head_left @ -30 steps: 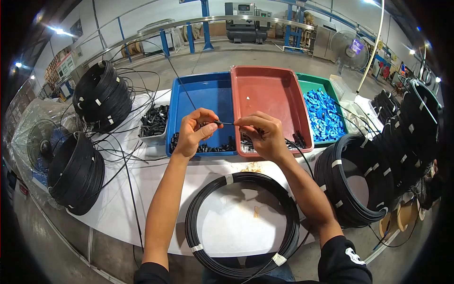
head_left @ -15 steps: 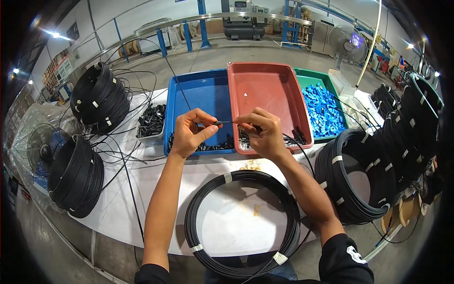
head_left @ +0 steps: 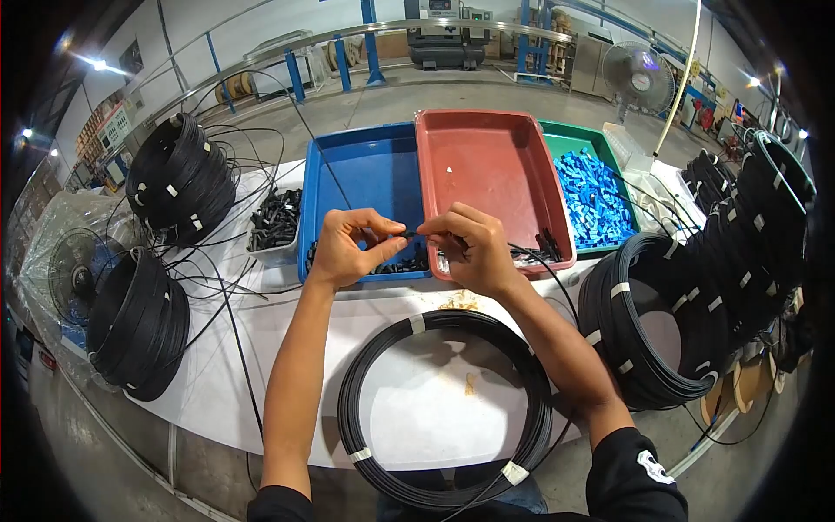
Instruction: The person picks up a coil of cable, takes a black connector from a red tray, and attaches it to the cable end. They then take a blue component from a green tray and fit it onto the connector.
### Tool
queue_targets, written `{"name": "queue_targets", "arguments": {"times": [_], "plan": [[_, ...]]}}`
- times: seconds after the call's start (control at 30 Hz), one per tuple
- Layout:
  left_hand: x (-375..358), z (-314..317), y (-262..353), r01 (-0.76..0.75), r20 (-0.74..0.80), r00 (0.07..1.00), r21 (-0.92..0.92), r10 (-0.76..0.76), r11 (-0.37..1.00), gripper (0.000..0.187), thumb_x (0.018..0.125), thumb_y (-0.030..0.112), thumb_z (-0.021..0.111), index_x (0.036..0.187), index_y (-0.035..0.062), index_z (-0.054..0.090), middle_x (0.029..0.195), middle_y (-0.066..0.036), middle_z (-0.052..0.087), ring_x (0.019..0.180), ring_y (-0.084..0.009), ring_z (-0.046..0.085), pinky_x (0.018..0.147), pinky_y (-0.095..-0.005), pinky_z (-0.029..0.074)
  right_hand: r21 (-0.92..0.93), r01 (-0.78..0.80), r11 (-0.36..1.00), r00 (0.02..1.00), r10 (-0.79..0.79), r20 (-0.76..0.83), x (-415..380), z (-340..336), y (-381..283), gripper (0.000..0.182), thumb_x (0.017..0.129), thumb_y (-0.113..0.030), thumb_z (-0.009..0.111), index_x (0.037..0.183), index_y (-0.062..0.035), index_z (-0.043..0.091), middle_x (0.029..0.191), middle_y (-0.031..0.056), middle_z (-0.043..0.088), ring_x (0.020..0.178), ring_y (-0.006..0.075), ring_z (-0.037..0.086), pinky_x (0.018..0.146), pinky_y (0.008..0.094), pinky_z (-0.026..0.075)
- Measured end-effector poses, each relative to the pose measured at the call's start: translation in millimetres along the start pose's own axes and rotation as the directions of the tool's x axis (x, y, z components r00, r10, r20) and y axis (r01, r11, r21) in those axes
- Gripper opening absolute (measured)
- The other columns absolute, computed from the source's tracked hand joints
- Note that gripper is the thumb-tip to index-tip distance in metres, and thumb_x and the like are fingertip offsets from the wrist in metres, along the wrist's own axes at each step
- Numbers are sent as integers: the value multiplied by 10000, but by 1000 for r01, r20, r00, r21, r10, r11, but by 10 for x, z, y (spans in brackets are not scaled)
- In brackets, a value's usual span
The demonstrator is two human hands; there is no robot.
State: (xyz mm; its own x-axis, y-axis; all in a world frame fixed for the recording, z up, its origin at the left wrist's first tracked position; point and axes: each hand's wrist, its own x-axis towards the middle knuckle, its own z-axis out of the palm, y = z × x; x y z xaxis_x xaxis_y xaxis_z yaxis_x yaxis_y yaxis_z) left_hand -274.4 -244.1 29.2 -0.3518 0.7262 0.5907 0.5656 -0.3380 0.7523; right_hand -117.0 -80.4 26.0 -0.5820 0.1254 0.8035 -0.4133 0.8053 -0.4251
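Over the front of the blue tray, my left hand pinches a small black plastic piece between thumb and fingertips. My right hand is closed beside it, its fingertips almost meeting those of the left. A black cable runs into the right hand from the right side; its tip is hidden by the fingers. Below my hands lies a coil of black cable, bound with white tape, at the table's front edge.
A red tray and a green tray of blue connectors stand beside the blue one. A white box of black parts sits at the left. Cable coils stack at left, with more coils at right.
My hands have come closer together, and the thin dark length that showed between them is now mostly covered by the fingertips. The right fingers have shifted left.
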Motion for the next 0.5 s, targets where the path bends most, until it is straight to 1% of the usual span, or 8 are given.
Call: {"name": "queue_targets", "arguments": {"times": [0.07,0.2,0.27,0.33,0.4,0.43,0.47,0.5], "plan": [[10,-6,68,48,18,999,83,-50,995,113,756,-37,811,837,-10,736,869,-110,746,732,-97,670,681,-222,537,9,19,1000,999,-19,26,6,-7,21,262,761,77,724,967,-85,731,779,61,597,601,210,594,535,330,461],[22,-47,136,61,55,996,56,-65,997,136,705,-41,838,802,-8,748,832,-114,752,724,-109,680,669,-230,536,101,52,994,994,-61,88,-11,33,-11,271,765,22,757,1008,-91,719,920,73,685,679,229,663,575,323,516],[32,-107,208,59,179,980,126,-81,990,176,661,-47,851,804,-5,758,801,-120,750,706,-125,690,648,-239,534,95,-32,995,990,19,139,-65,76,-25,240,770,-10,772,994,-80,721,942,77,707,703,238,676,588,324,527],[52,-217,325,116,261,948,250,-182,961,256,633,-49,852,871,-3,770,789,-111,750,680,-126,691,635,-239,530,209,60,976,992,-82,98,-123,155,4,183,793,32,757,964,-26,722,902,83,703,697,170,631,573,281,478],[58,-322,543,323,385,826,278,-413,905,370,622,42,896,972,20,778,848,-86,761,676,-94,677,614,-231,520,225,128,966,984,-152,92,-162,235,19,174,789,31,758,946,-26,713,917,91,717,682,217,661,550,306,490],[63,-390,617,319,399,811,310,-427,895,436,615,63,902,1030,30,769,888,-78,764,668,-92,673,619,-241,518,202,93,975,977,-129,172,-170,214,-15,173,788,14,763,945,-26,703,923,94,717,684,233,667,552,317,495],[56,-440,686,286,358,834,368,-419,885,416,640,54,883,1037,24,763,919,-75,765,675,-92,687,605,-248,523,179,60,982,963,-104,249,-173,181,-69,175,788,-3,768,944,-25,693,928,98,716,685,249,674,554,327,500],[66,-439,831,366,234,832,451,-503,814,417,655,62,874,1051,16,752,942,-101,762,710,-145,707,641,-280,537,159,19,987,953,-65,294,-167,160,-122,153,772,-91,762,887,-49,670,871,102,685,785,338,667,656,414,506]]}}
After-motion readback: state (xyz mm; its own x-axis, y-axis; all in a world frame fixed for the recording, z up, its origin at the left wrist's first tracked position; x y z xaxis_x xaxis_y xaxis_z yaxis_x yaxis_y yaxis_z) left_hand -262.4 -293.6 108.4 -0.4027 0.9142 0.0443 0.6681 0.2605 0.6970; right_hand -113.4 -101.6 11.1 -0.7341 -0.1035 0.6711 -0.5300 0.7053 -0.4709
